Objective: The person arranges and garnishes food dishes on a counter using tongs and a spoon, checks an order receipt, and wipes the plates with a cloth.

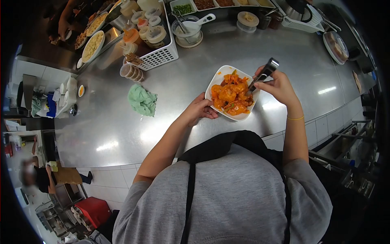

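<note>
A white square dish [211, 86] holds orange, sauce-coated food [227, 94] with a few green and orange shreds. My left hand [200, 110] is at the dish's lower left edge, its fingers against the rim and partly under it. In my right hand [278, 86] are metal tongs [266, 73] with a dark handle, pinched between thumb and fingers. The tips of the tongs reach into the food at the right side of the dish. To the left of the dish, a crumpled green cloth [142, 100] lies on the steel counter [174, 87].
A white basket [158, 57] of sauce bottles stands at the back left, beside a tub with a white ladle [203, 20]. Small stacked cups [132, 72] sit near it. A lidded container [336, 46] is at the right. Another person [44, 175] stands at the far left.
</note>
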The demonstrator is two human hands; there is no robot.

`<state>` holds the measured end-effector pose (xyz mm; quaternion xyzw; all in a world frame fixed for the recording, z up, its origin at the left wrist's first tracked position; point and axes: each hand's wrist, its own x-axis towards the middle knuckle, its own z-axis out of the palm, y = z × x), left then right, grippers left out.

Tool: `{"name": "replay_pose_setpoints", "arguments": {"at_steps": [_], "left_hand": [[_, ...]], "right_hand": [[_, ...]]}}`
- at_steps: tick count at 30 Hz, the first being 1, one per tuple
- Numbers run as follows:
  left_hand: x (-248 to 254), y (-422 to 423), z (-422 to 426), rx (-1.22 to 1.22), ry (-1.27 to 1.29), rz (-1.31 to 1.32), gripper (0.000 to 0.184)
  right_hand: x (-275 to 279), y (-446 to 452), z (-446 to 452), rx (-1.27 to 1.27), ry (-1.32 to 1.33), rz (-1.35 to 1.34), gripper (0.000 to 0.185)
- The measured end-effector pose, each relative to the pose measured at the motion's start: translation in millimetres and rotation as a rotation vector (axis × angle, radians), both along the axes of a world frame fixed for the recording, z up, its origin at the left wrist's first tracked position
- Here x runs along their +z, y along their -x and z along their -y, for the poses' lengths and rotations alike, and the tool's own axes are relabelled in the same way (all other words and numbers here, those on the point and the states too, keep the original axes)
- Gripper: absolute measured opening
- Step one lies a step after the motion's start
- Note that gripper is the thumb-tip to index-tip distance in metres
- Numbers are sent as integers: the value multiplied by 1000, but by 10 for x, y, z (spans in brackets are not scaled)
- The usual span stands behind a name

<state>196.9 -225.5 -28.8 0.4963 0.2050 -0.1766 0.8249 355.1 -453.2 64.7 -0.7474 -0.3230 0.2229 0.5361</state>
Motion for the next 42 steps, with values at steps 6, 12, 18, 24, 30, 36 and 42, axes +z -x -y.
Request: {"name": "replay_pose_setpoints", "arguments": {"at_steps": [6, 12, 18, 24, 30, 36, 42], "left_hand": [[33, 12, 17, 0, -20, 8, 39], [26, 9, -1, -18, -22, 22, 38], [15, 14, -8, -21, -6, 22, 36], [-20, 11, -30, -24, 33, 31, 36], [-17, 4, -35, -18, 39, 23, 35], [-18, 5, -32, -11, 42, 23, 36], [-1, 7, -22, -19, 7, 27, 35]], "right_hand": [[27, -52, 76, 12, -5, 21, 29], [148, -248, 30, 22, -125, 98, 29], [116, -408, -381, 329, -29, -42, 27], [17, -435, -530, 454, 35, -22, 23], [286, -370, -128, 254, -138, -68, 24], [216, -81, -77, 331, 13, -44, 25], [275, -246, -111, 154, -93, 80, 23]]}}
